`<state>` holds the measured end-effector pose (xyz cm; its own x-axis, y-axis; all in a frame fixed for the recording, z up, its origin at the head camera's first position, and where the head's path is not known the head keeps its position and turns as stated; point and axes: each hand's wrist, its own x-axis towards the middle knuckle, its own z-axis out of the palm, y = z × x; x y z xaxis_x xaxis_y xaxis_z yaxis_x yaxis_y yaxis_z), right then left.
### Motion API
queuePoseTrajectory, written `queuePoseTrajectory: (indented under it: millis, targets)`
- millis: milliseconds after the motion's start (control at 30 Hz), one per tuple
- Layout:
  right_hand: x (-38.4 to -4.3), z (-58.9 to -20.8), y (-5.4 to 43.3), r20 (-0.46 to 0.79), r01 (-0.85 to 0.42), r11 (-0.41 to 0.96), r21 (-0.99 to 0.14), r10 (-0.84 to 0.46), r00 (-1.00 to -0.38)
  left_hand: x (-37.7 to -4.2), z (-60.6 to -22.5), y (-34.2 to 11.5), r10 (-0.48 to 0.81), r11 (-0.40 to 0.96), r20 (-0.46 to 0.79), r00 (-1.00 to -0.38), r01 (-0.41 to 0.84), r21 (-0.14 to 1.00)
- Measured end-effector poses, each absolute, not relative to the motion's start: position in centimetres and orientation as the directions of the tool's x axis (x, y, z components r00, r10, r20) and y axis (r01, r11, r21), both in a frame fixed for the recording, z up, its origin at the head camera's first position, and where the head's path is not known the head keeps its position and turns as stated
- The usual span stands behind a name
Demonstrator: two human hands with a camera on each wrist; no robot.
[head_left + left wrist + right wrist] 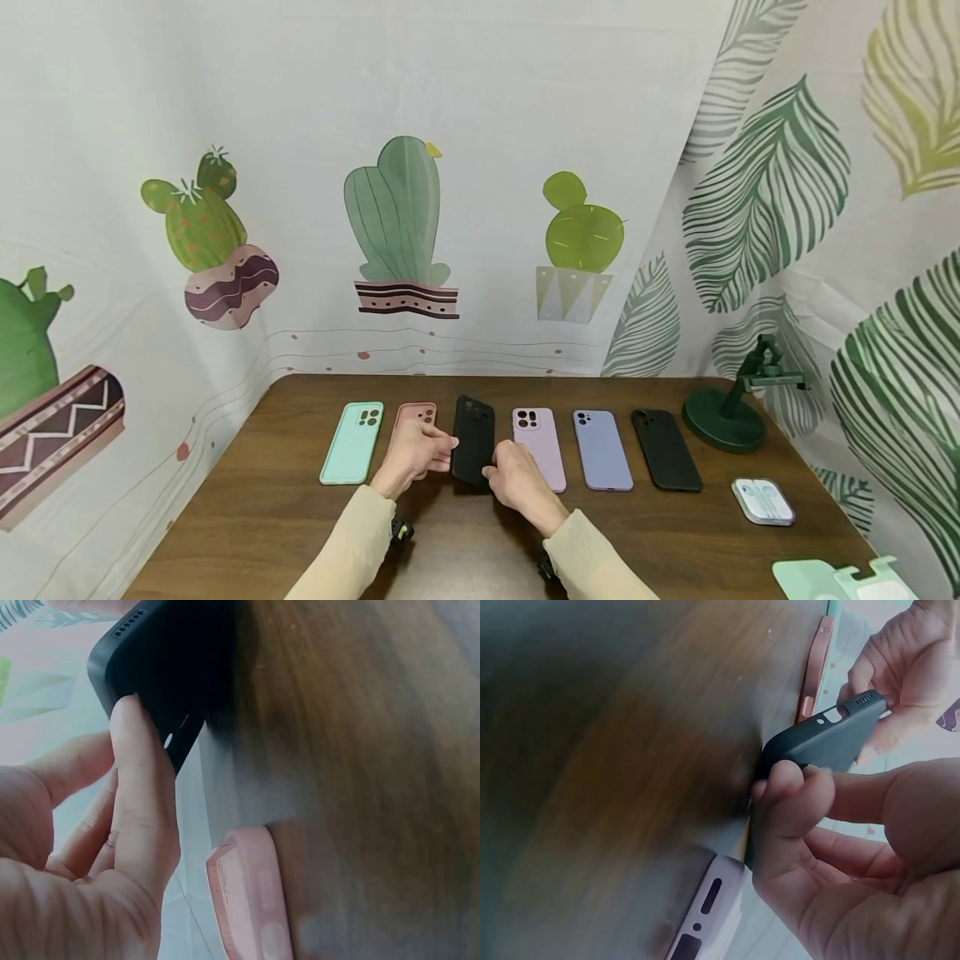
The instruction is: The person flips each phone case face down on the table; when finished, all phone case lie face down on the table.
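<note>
Case (473, 443), black, long axis running away, camera end (476, 407) farthest, hands (415, 450) (516, 477) pinching its sides

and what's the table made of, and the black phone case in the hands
Table: wood or wood-look laminate, satin finish; brown streaked grain and a soft sheen toward the near side.

Black phone case: probably silicone or soft plastic, matte; its surface looks dull, without sharp reflections. Which of the two stays open.

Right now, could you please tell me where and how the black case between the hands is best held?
Pinch the black case by its long edges, probably from left and right: it is tilted, left side raised off the table, leaving room beneath.
</note>
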<state>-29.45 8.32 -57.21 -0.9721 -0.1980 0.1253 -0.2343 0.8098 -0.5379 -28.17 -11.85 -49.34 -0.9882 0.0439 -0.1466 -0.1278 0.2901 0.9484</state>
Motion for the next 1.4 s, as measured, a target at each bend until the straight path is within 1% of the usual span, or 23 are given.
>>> queuePoseTrajectory:
  millis: [333, 500, 767, 967, 1200, 1400]
  targets:
    - [-29.4, -56.7, 8.5, 0.079, -0.179, 0.83, -0.528, -0.162, -0.984, -27.9, -49.7, -11.3, 0.053, 0.362, -0.118, -0.992, -0.091, 0.928]
    - [-29.2, -56.5, 8.5, 0.08, -0.172, 0.827, -0.535, -0.154, -0.985, -28.0, -49.7, -10.9, 0.041, 0.397, -0.137, -0.99, -0.11, 0.911]
    - [-29.1, -56.3, 8.6, 0.074, -0.177, 0.825, -0.537, -0.163, -0.984, -28.0, -49.7, -10.3, 0.023, 0.481, -0.134, -0.991, -0.107, 0.87]
    - [-29.3, -56.5, 8.6, 0.087, -0.193, 0.824, -0.533, -0.173, -0.981, -28.1, -49.6, -10.0, 0.02, 0.572, -0.081, -0.997, -0.055, 0.818]
    - [-29.2, -56.3, 8.7, 0.098, -0.207, 0.817, -0.539, -0.184, -0.978, -28.3, -49.7, -9.8, 0.002, 0.617, -0.063, -0.998, -0.048, 0.785]
    - [-29.2, -56.4, 8.7, 0.098, -0.213, 0.816, -0.538, -0.19, -0.977, -28.2, -50.0, -9.7, 0.018, 0.646, -0.047, -0.999, -0.025, 0.763]
